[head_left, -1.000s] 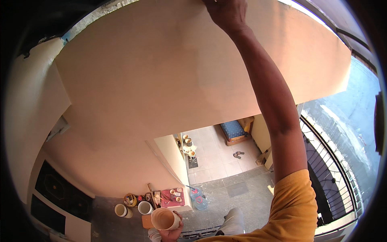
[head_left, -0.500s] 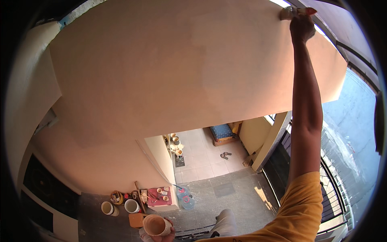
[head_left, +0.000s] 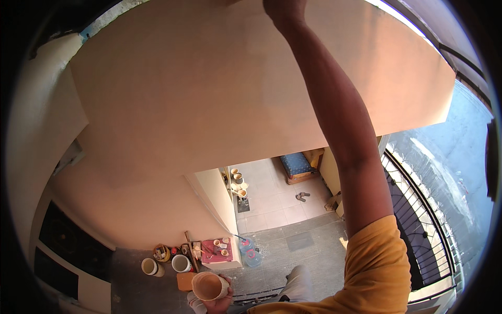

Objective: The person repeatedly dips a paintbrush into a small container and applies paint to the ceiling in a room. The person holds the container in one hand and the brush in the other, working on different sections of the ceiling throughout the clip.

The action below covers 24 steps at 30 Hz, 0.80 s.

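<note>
Gripping a cup [head_left: 209,288], any lettering illegible, left hand [head_left: 223,304] occupies 6 o'clock; right hand [head_left: 285,10], 12 o'clock, has indeterminable grip.

"What do we see around the blue cushion [head_left: 298,164]?"

"Pale floor tiles [head_left: 269,198] lie beside it; farther below it we see a grey floor [head_left: 320,251]."

"And above the cushion?"

"We have a peach wall [head_left: 198,94], with bright light along its upper right edge. Right of the cushion we make out a black railing [head_left: 415,233]; far to its left, dark panels [head_left: 73,238]."
</note>
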Tool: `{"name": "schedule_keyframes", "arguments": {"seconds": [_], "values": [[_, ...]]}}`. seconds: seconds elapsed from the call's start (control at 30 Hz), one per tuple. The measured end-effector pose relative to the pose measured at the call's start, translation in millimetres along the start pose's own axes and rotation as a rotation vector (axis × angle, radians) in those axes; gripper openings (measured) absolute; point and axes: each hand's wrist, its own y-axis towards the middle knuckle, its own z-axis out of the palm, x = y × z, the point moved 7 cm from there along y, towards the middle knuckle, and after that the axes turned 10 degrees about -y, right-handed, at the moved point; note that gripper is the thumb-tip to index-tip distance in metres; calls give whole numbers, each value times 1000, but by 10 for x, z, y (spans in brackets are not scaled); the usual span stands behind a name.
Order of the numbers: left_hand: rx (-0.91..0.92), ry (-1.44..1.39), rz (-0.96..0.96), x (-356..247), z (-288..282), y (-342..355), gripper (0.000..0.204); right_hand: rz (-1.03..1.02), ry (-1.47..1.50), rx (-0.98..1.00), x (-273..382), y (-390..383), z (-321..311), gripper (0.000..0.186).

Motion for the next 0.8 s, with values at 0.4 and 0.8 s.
{"name": "schedule_keyframes", "arguments": {"seconds": [0.4, 0.8], "values": [[-16, -57, 80, 89, 100, -201, 69, -629, -1078, -47, 312, -225, -986, 7], [-15, -20, 16, 105, 43, -36, 70, -559, -487, 599, 791, -1941, 24, 24]]}}
